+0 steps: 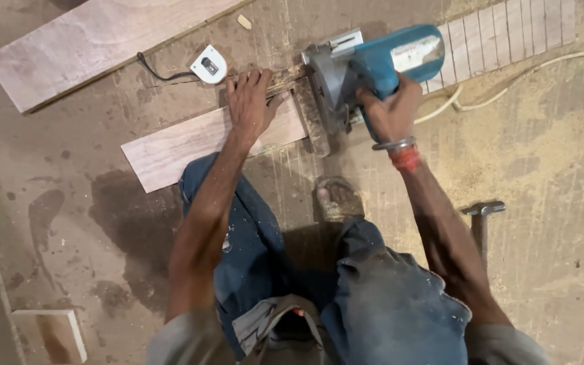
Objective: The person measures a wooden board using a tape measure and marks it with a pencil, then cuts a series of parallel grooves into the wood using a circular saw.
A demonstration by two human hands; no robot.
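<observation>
Nearest the camera, at six o'clock, the person's knees in dusty blue trousers fill the lower middle, with a sandalled foot (336,197) planted on the floor just ahead of them. A hammer (481,220) lies at four o'clock beside the right forearm, its handle running toward the camera and its head at the far end. At seven o'clock a small pale wood offcut (52,336) sits by the bottom edge, well apart from the work. The stained floor between it and the knees lies open.

Farther out, near the centre, a short board (190,145) lies with its long axis running from eight o'clock toward two o'clock. The left hand (250,101) presses flat on its far right end, fingers spread and pointing to twelve o'clock. Just right of it, the right hand (392,115) is wrapped tight round the handle of a blue circular saw (366,64); the saw body points toward ten o'clock, its base at the board's right end. Its pale cord (508,81) trails off to three o'clock over heaped sawdust.

Beyond the left fingertips lies a white tape measure (209,65). Farthest, at eleven o'clock, a long plank (96,44) lies roughly parallel to the board, reaching the top edge.
</observation>
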